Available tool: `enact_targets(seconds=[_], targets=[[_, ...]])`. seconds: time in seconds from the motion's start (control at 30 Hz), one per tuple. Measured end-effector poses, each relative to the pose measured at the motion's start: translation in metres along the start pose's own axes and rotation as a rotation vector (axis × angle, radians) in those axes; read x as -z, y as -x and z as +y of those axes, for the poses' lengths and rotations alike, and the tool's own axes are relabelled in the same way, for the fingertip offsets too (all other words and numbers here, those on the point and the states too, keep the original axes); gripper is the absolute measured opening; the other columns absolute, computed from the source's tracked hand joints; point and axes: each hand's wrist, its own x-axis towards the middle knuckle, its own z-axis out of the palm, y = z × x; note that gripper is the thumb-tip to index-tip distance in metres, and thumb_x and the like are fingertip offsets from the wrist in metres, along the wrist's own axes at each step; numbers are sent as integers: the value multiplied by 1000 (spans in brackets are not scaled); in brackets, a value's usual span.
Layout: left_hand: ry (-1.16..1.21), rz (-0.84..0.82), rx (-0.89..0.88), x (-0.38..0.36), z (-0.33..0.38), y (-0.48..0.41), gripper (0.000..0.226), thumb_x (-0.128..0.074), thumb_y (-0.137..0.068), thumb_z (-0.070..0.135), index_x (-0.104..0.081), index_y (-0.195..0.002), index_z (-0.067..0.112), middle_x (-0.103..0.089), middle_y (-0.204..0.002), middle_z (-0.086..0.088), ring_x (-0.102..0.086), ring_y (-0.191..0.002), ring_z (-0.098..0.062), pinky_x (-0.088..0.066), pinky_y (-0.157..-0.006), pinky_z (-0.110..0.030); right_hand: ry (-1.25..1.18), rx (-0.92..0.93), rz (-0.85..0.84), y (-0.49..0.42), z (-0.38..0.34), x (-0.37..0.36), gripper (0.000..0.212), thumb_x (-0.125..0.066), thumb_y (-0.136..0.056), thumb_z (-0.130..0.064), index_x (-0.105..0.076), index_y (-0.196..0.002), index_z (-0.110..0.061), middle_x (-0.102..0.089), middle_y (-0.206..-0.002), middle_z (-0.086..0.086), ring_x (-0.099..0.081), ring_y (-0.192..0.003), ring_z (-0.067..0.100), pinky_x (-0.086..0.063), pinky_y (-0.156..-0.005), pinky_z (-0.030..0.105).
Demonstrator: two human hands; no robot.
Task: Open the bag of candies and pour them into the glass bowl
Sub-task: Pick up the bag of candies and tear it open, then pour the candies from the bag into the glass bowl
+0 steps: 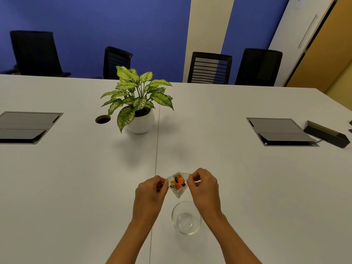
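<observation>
A small clear plastic bag of candies (178, 184), with orange, gold and dark pieces inside, hangs in the air between my two hands. My left hand (150, 195) pinches its left top edge and my right hand (204, 185) pinches its right top edge, so the mouth is stretched wide. An empty glass bowl (186, 218) stands on the white table (76, 187) just below and nearer to me than the bag. My right wrist passes over the bowl's right rim.
A potted plant (138, 103) in a round white pot stands further back, left of centre. Cable hatches (28, 126) (280, 131) sit in the tabletop at left and right, with a dark box (326, 133) at far right. A round cable hole (102, 119) lies beside the pot. Black chairs (209, 67) line the far edge.
</observation>
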Motion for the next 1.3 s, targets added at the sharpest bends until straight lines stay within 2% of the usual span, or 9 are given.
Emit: enact_targets(seconds=[0.17, 0.37, 0.47, 0.57, 0.7, 0.8, 0.93, 1.1, 1.3], targets=[[261, -52, 244, 2, -10, -10, 41, -57, -81, 55, -68, -102, 23, -72, -83, 4, -72, -72, -11, -61, -69, -26, -141, -67, -113, -17, -6, 18, 16, -64, -91, -17, -63, -76, -14, -68, -80, 1, -71, -74, 20, -62, -71, 41], [617, -334, 715, -28, -26, -11, 72, -23, -90, 67, -45, -138, 18, -51, -141, -12, -54, -122, -34, -43, -99, -47, -504, -172, -338, -25, -19, 40, 15, -68, -92, -16, -70, -86, -3, -71, -92, 9, -78, -75, 20, -61, -65, 22], [1050, -492, 861, -38, -34, -3, 88, -18, -79, 81, -49, -136, 20, -56, -138, -14, -58, -119, -38, -48, -94, -55, -630, -224, -421, -24, -14, 41, 16, -65, -93, -17, -72, -91, -2, -75, -87, 7, -78, -80, 23, -59, -65, 20], [1364, -535, 833, -41, -43, 6, 90, -25, -77, 83, -60, -129, 18, -64, -128, -19, -60, -118, -41, -51, -93, -58, -600, -286, -437, -15, 1, 30, 13, -64, -94, -15, -72, -90, -5, -76, -87, 7, -77, -76, 21, -57, -62, 22], [1170, -420, 818, -44, -55, 14, 73, -40, -76, 72, -64, -121, 19, -73, -114, -16, -70, -102, -37, -61, -73, -45, -389, -354, -335, 0, 32, 7, 8, -69, -90, -21, -71, -96, -16, -73, -100, 5, -71, -90, 19, -60, -68, 29], [972, -365, 791, -45, -67, 20, 64, -44, -75, 68, -66, -113, 21, -78, -99, -7, -74, -93, -30, -62, -70, -42, -320, -386, -215, 6, 48, -4, 10, -68, -89, -29, -66, -99, -26, -70, -99, -7, -67, -92, 10, -59, -80, 35], [752, -360, 723, -51, -75, 29, 57, -40, -84, 65, -65, -114, 23, -74, -106, -8, -73, -97, -27, -62, -72, -38, -382, -516, -329, 7, 63, -16, 22, -60, -95, -38, -71, -99, -19, -76, -94, 2, -72, -88, 17, -51, -74, 27], [634, -418, 548, -58, -76, 36, 24, -50, -92, 45, -68, -101, 32, -73, -103, 3, -73, -85, -6, -59, -62, -21, -344, -567, -356, 10, 88, -27, 14, -70, -84, -5, -73, -96, -10, -76, -98, 11, -69, -90, 21, -55, -82, 30], [512, -440, 491, -65, -82, 37, 20, -54, -94, 37, -65, -108, 26, -70, -103, 0, -68, -93, -12, -56, -61, -18, -275, -579, -384, 15, 107, -36, 13, -73, -82, -4, -70, -81, -17, -76, -96, 12, -69, -90, 20, -53, -83, 27]])
